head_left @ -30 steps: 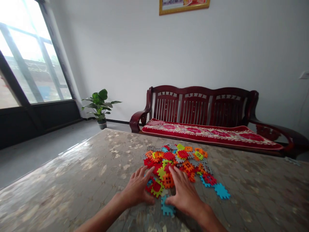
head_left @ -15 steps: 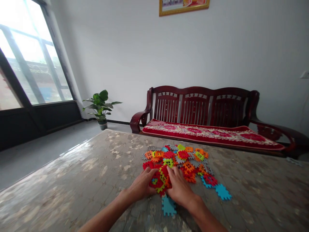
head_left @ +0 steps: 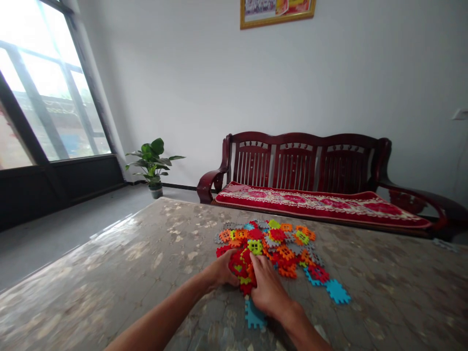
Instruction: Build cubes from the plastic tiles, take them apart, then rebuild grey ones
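Between my two hands is a small assembly of red and lime interlocking toy tiles [head_left: 239, 264]. My left hand [head_left: 224, 270] grips its left side, thumb up by the top edge. On the right side, my right hand [head_left: 269, 287] has its fingers closed against the assembly; its fingertips are partly hidden. Just beyond lies a loose pile of notched tiles in red, orange, grey, lime and blue, with a lime window tile [head_left: 255, 246] nearest. A blue tile [head_left: 255, 314] lies on the table under and in front of my right hand.
The tiles rest on a patterned grey-brown table cover [head_left: 146, 273]. A bright blue tile [head_left: 338, 291] lies at the pile's right end. Past the table stand a dark red wooden bench [head_left: 296, 163] with a red floral cover and a potted plant [head_left: 155, 165].
The red and lime assembly has turned and tilted between my hands. My left hand has shifted slightly up and right, with its fingers closer around the piece. The pile has stayed put.
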`<state>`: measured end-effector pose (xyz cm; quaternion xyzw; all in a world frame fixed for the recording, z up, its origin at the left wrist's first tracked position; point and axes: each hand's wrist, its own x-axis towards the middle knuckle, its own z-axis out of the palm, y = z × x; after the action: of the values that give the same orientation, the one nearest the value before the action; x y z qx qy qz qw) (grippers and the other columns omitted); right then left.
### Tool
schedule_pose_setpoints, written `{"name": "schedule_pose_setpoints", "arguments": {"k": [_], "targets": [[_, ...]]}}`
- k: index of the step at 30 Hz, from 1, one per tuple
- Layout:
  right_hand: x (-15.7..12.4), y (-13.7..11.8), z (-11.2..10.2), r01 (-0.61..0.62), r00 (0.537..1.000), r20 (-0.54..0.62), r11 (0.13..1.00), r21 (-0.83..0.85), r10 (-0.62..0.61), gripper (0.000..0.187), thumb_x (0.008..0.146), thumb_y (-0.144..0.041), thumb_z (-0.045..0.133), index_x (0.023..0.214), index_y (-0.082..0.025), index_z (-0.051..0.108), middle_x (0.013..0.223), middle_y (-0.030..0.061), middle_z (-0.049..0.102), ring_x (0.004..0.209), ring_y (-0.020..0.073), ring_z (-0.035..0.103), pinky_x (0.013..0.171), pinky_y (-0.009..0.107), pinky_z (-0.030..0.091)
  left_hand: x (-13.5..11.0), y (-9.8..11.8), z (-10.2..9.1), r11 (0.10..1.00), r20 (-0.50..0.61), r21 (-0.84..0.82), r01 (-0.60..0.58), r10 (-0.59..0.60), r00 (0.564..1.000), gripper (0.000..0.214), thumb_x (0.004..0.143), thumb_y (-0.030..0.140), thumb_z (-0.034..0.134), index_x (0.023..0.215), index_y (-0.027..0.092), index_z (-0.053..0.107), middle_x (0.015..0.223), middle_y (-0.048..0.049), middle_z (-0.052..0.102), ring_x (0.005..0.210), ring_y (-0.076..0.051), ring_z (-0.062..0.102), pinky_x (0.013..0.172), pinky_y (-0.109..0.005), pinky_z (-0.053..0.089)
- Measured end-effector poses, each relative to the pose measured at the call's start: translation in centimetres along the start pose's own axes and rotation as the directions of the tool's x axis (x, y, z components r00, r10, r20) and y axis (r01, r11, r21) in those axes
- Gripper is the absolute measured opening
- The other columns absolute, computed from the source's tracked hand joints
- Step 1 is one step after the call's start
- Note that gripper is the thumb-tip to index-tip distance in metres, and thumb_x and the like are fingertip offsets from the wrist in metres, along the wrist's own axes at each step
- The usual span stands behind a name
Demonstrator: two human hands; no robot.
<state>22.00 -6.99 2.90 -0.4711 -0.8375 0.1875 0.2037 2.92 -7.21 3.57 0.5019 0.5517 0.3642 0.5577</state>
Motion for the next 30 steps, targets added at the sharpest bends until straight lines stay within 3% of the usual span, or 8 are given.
{"name": "schedule_pose_setpoints", "arguments": {"k": [6,11,16,21,26,30], "targets": [[-0.1,0.1,0.6,0.004,0.998,-0.055,0.998,0.069,0.000,0.080,0.066,-0.006,0.051,0.145,-0.008,0.041,0.140,0.0160,0.050,0.133,0.0262,0.042,0.114,0.035,0.032,-0.7,2.3,0.0,0.977,-0.038,-0.069,0.204,-0.206,0.978,0.102,0.040,0.022,0.087,0.134,0.023,0.047,0.077,0.0058,0.065,0.060,-0.010,0.059,0.050,-0.018,0.042],[-0.2,0.1,0.9,-0.002,0.997,-0.076,0.996,0.086,0.009,0.077,0.066,-0.005,0.049,0.143,-0.010,0.044,0.140,0.0149,0.052,0.134,0.0257,0.043,0.114,0.037,0.033,-0.5,2.4,1.2,0.985,-0.158,-0.049,0.166,-0.172,0.972,0.093,0.044,0.031,0.090,0.128,0.022,0.050,0.081,0.0047,0.064,0.073,-0.014,0.063,0.057,-0.021,0.047],[-0.3,0.2,1.3,0.001,0.996,-0.092,0.995,0.098,0.009,0.081,0.064,-0.004,0.048,0.144,-0.014,0.043,0.141,0.0126,0.052,0.135,0.0261,0.042,0.115,0.040,0.032,0.0,1.8,2.1,0.993,-0.204,-0.082,0.082,-0.097,0.974,0.086,0.047,0.037,0.090,0.123,0.021,0.052,0.083,0.0016,0.068,0.076,-0.016,0.065,0.064,-0.024,0.050],[-0.3,0.5,1.6,0.006,0.995,-0.097,0.993,0.114,0.005,0.080,0.064,-0.005,0.048,0.144,-0.010,0.043,0.141,0.0139,0.053,0.135,0.0264,0.042,0.116,0.040,0.032,0.0,2.2,2.2,0.988,-0.274,-0.056,0.147,-0.156,0.949,0.081,0.047,0.037,0.089,0.117,0.018,0.053,0.092,-0.0025,0.069,0.085,-0.020,0.065,0.065,-0.025,0.049],[-0.3,1.0,1.9,0.027,0.993,-0.115,0.985,0.170,-0.008,0.082,0.067,-0.005,0.049,0.147,-0.010,0.037,0.145,0.0145,0.049,0.137,0.0255,0.042,0.116,0.041,0.032,-0.1,2.8,1.9,0.981,-0.293,-0.143,0.132,-0.170,0.941,0.089,0.048,0.046,0.086,0.125,0.021,0.049,0.115,-0.0081,0.067,0.102,-0.025,0.063,0.067,-0.027,0.048],[-0.2,1.3,2.3,0.031,0.988,-0.156,0.970,0.241,0.007,0.079,0.070,-0.008,0.052,0.147,-0.012,0.037,0.144,0.0144,0.050,0.135,0.0254,0.044,0.115,0.042,0.034,0.0,3.3,1.7,0.978,-0.229,-0.150,0.142,-0.174,0.958,0.088,0.048,0.050,0.085,0.125,0.022,0.052,0.119,-0.0095,0.066,0.108,-0.027,0.062,0.068,-0.028,0.049]]}}
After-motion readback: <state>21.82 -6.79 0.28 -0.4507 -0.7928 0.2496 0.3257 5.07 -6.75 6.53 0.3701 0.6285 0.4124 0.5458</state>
